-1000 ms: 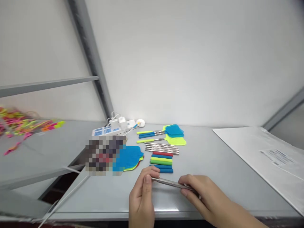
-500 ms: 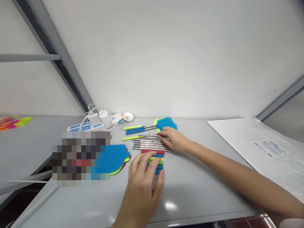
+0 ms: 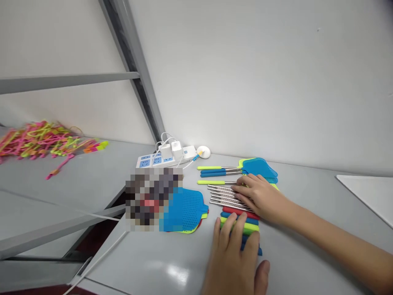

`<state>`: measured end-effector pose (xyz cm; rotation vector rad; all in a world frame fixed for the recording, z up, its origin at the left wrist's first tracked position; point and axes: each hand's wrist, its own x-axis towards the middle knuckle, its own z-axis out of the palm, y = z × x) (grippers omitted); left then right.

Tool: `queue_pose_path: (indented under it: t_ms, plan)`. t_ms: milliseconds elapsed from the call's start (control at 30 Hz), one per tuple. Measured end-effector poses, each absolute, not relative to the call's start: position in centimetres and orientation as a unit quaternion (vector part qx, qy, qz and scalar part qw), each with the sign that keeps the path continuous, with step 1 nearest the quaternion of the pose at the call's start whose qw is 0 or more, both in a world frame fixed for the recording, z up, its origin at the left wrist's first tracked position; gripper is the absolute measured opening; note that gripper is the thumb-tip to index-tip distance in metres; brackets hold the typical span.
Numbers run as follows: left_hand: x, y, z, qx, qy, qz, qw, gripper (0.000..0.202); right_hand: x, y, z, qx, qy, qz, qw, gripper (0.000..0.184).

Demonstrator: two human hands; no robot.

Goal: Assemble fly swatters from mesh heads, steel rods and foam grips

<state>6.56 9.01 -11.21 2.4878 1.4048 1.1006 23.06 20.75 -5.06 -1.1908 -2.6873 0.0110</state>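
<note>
My left hand [image 3: 233, 248] lies palm down over a row of coloured foam-like handles [image 3: 239, 220] in red, blue, yellow-green and green, fingers apart and fingertips touching them. Just beyond, my right hand [image 3: 260, 196] rests with stretched fingers on the right end of several thin metal rods [image 3: 224, 196] lying side by side. Left of the handles is a stack of perforated fly swatter heads [image 3: 192, 209], a blue one on top with yellow-green and red beneath. Assembled fly swatters [image 3: 258, 167] with blue and yellow-green handles lie behind my right hand, which partly covers one.
A white power strip [image 3: 150, 160] with plugs and cables stands at the back, next to a round white object [image 3: 203, 152]. A blurred-out patch [image 3: 147, 200] hides something beside the heads. White sheet packaging [image 3: 368, 192] lies right; colourful strappy items [image 3: 46, 139] lie on the left table.
The view has swung left, so more of the left table and its colourful pile shows. Both hands stay at the handles and rods; the left fingers are spread wider.
</note>
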Motion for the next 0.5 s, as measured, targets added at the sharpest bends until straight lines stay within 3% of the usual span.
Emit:
queue_pose_path:
  t_ms: [367,500]
  plan:
    - [7.1,8.9,-12.1,0.791,0.482,0.376,0.010,0.029,22.6,25.7,-4.8,-0.384,-0.917,0.004,0.108,0.032]
    - [8.4,9.6,-13.6,0.740,0.490,0.456,-0.063,0.011,22.9,27.2,-5.1,-0.369,-0.922,0.079,0.087,0.031]
